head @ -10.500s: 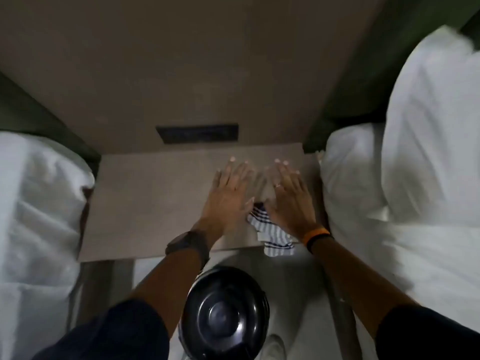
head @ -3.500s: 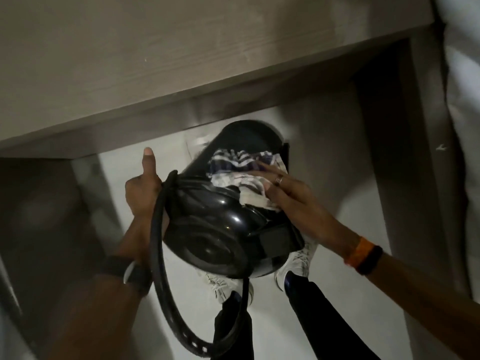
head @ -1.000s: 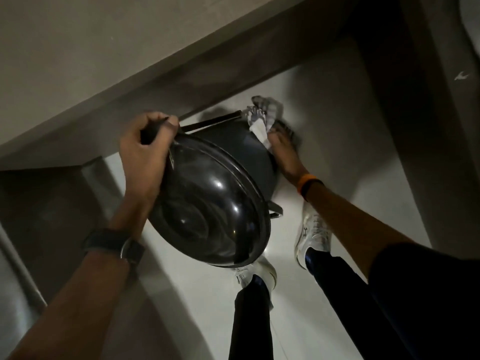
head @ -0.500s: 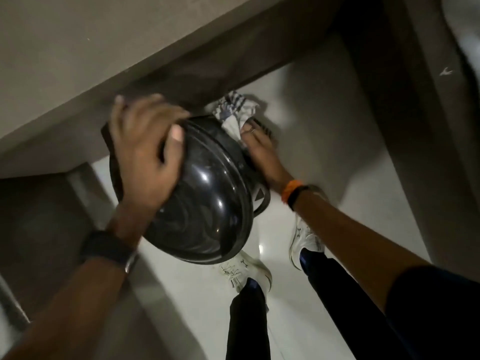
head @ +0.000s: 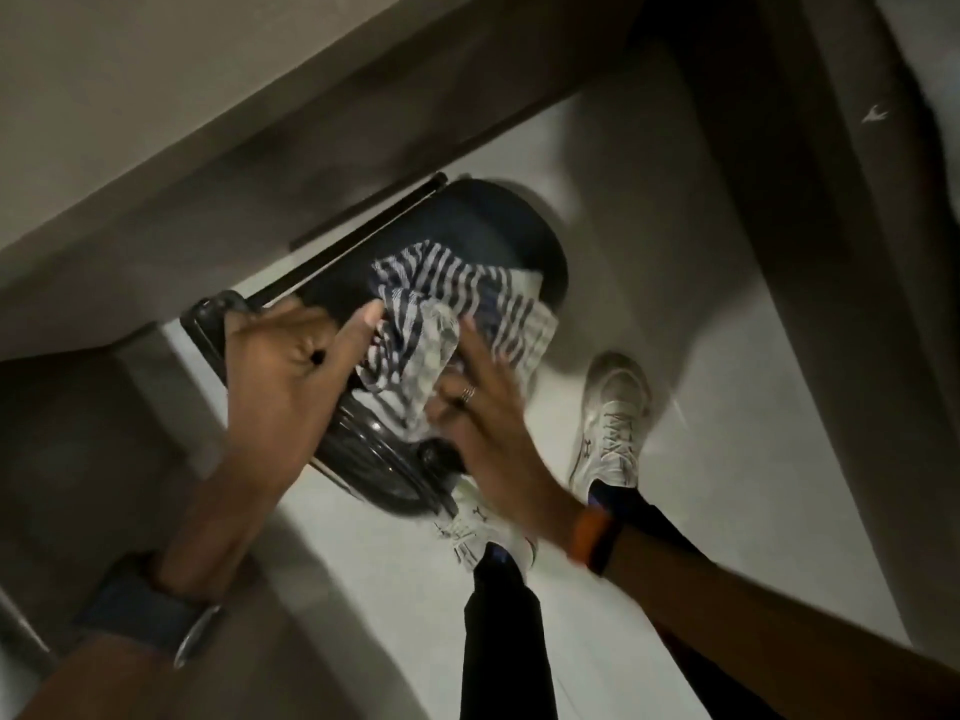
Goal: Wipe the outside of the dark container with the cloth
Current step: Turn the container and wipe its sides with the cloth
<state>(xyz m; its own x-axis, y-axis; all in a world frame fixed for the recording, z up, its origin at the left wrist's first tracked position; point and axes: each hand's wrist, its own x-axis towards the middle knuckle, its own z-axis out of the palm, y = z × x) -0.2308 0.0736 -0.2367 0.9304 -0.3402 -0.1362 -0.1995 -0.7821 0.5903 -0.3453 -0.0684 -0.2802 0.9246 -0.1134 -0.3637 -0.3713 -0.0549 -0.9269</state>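
Looking down, you have a broad grey-brown wooden tabletop (head: 156, 96) filling the upper left, its edge running diagonally just above the container, and a dark upright panel (head: 810, 252) closing off the right side. Below them lies a pale, smooth floor (head: 649, 226), dimly lit. Your two legs in dark trousers (head: 498, 631) stand on it, with white laced sneakers (head: 613, 423); one shoe shows clear to the right of the container, the other is partly hidden under your right wrist.

The dark container (head: 467, 220) is held off the floor, tipped on its side between table edge and legs, its glossy black rim end towards you and its rounded body pointing away. A thin black handle bar (head: 358, 231) runs from the rim up along its left side, close under the tabletop.

Your left hand (head: 280, 376) is closed around the rim at the near left, thumb reaching across towards the cloth, with a dark watch (head: 156, 610) on the wrist. Your right hand (head: 483, 418) lies flat with fingers spread, pressing the cloth against the upper side of the container; it clasps nothing but the fabric under the palm. It wears a ring, and an orange and black band (head: 592, 537) sits on the wrist.

The striped cloth (head: 467, 298), dark blue and white with a checked patch, is bunched over the container's side between your two hands, touching both.
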